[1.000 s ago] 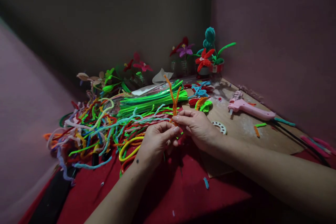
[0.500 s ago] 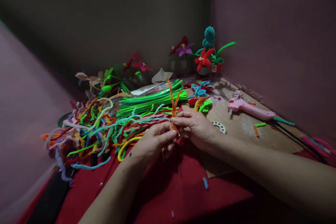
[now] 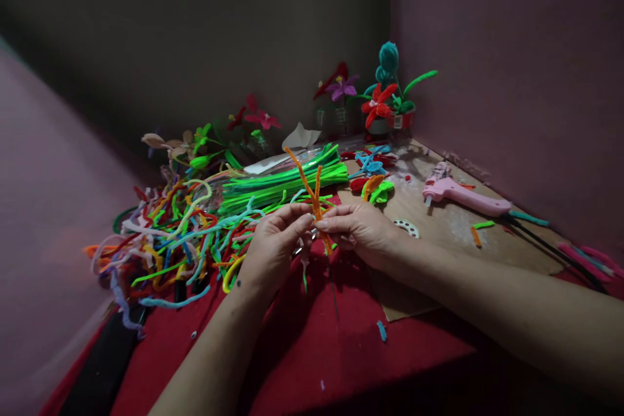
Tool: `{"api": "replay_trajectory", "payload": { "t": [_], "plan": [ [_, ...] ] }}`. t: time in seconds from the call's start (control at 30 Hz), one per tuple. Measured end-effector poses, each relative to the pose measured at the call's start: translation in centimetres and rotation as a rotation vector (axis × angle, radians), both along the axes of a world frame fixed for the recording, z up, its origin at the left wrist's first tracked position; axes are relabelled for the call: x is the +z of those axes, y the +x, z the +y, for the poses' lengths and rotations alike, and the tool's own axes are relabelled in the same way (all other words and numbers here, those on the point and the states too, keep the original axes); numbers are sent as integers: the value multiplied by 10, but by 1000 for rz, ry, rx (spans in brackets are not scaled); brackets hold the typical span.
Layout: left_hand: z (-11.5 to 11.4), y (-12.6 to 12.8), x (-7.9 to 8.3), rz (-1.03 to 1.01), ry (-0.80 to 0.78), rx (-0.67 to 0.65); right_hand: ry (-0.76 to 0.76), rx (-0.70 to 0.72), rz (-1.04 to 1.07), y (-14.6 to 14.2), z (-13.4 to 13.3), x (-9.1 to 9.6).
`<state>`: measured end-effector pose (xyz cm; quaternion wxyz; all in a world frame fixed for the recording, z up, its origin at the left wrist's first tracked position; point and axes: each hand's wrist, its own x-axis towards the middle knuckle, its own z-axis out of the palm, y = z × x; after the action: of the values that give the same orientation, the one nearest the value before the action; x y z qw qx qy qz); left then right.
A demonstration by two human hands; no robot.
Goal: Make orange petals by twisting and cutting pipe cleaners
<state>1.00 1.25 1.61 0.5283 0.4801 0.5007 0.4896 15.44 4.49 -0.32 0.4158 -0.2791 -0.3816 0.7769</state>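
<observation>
Chenille point(image 3: 316, 204), orange, between the fingers point(image 3: 338, 210)

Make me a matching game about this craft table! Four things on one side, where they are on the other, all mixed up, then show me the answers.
Things:
1. Forked orange stem
2. Pink glue gun
3. Green bundle
4. Small blue scrap

Places:
A. Beside the tangled pile
B. On the red cloth, near the front
C. Pinched in the right hand
D. On the brown board

Pairs: 1-C, 2-D, 3-A, 4-B
</observation>
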Motion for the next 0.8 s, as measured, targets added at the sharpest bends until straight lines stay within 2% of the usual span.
{"api": "replay_trajectory", "payload": {
  "t": [0.23,0.4,0.5,0.67,0.8],
  "plan": [
    [-3,4,2,16,28,43,2,71,-34,-2,-3,-8],
    [-4,3,4,42,55,-16,-15,68,-35,-1,-2,-5],
    [-2,-3,5,260,176,-69,-22,104,-34,1,0,-2],
    [-2,-15,8,831,643,-102,-14,206,-81,6,2,1],
    [-6,-19,14,1063,835,-110,38,282,-99,8,2,0]
  ]
}}
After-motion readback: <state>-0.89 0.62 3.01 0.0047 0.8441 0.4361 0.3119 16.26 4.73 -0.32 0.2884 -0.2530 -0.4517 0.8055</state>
